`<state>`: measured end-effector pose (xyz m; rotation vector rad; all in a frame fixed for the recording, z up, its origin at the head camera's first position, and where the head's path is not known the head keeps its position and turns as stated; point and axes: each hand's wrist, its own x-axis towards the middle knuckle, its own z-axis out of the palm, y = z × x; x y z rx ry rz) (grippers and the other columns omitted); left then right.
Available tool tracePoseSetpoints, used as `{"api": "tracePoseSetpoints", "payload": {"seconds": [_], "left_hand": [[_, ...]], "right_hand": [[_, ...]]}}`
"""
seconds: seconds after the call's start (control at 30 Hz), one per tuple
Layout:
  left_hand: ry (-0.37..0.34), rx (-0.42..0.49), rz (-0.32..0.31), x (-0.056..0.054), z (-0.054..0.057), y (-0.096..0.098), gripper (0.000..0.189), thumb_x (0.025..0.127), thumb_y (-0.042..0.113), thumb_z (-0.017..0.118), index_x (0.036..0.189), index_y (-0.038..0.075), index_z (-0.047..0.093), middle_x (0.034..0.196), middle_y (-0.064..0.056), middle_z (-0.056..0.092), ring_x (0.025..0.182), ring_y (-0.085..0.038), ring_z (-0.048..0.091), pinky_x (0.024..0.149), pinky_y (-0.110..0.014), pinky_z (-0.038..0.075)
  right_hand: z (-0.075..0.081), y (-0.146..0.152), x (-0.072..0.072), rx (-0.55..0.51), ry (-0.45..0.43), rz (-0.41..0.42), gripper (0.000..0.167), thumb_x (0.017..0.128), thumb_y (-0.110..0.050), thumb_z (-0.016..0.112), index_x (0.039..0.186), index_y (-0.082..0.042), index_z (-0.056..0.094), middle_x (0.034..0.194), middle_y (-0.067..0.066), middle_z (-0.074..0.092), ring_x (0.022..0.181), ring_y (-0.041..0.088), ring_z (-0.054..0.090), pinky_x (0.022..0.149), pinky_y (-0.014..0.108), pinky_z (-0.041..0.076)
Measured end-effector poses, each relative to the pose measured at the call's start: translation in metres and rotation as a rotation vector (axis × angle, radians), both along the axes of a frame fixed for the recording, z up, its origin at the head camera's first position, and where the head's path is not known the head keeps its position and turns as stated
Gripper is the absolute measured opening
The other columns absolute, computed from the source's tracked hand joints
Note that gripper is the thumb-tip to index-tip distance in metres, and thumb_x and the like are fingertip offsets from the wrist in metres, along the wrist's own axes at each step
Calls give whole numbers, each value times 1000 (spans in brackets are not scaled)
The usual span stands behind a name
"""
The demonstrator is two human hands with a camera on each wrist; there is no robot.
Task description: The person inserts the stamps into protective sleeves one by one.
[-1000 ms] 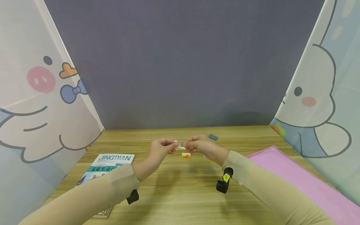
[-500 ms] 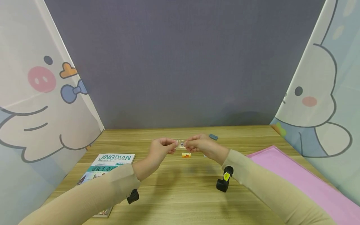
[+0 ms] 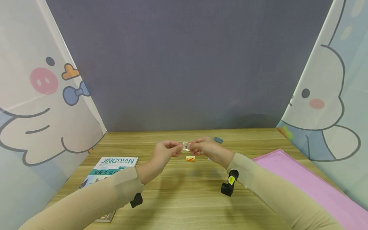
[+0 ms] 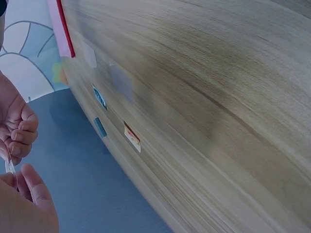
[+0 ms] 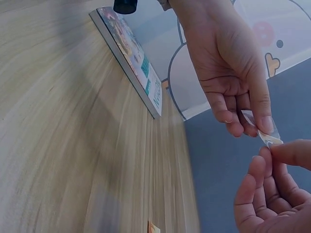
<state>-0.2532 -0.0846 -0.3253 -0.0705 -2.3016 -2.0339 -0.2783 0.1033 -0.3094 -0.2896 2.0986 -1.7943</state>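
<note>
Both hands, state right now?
Left hand: closed, pinching a small clear bag.
Right hand: closed, pinching the small card at the bag's edge.

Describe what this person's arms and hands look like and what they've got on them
The left sleeve and right sleeve are long and plain beige, reaching about to the wrists. The left hand and right hand wear no gloves. A small black camera sits at each wrist, left and right; the right one's mount has a yellow tag. No cables show.

Arms [image 3: 95, 195] reaching forward, hands [image 3: 164, 154] [image 3: 207, 150] pinching near each other, lower fingers [image 5: 221, 109] apparently curled
</note>
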Motion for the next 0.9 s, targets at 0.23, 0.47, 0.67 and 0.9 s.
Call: {"api": "tracePoseSetpoints", "payload": {"seconds": [0.23, 0.47, 0.67, 0.9], "left_hand": [[-2, 5, -11, -1, -1, 0, 15, 87, 9, 73, 93, -4, 70, 79, -7, 71, 67, -14, 68, 68, -30, 61], [4, 23, -21, -2, -1, 0, 17, 87, 8, 73, 96, -7, 71, 82, -10, 72, 66, -12, 67, 73, -34, 62], [-8, 19, -20, -2, 0, 1, 14, 87, 8, 72, 95, -4, 72, 79, -6, 71, 66, -11, 67, 77, -38, 61], [-10, 27, -13, 0, 0, 2, 16, 87, 8, 72, 95, -6, 71, 76, -6, 70, 66, -12, 66, 74, -34, 62]], "right_hand": [[-1, 1, -2, 20, 4, 11, 21, 92, -9, 64, 108, 5, 64, 82, 2, 67, 77, 14, 64, 80, 30, 58], [-1, 1, -2, 25, 18, 15, 22, 93, -10, 64, 111, 4, 63, 84, 1, 65, 80, 16, 64, 85, 34, 57], [-1, 0, -1, 14, 41, 18, 23, 94, -13, 63, 110, 3, 63, 83, 2, 65, 80, 16, 63, 89, 36, 56], [-3, -2, 0, 8, 50, -21, 22, 94, -11, 62, 109, 6, 65, 83, 4, 67, 74, 14, 63, 86, 36, 57]]}}
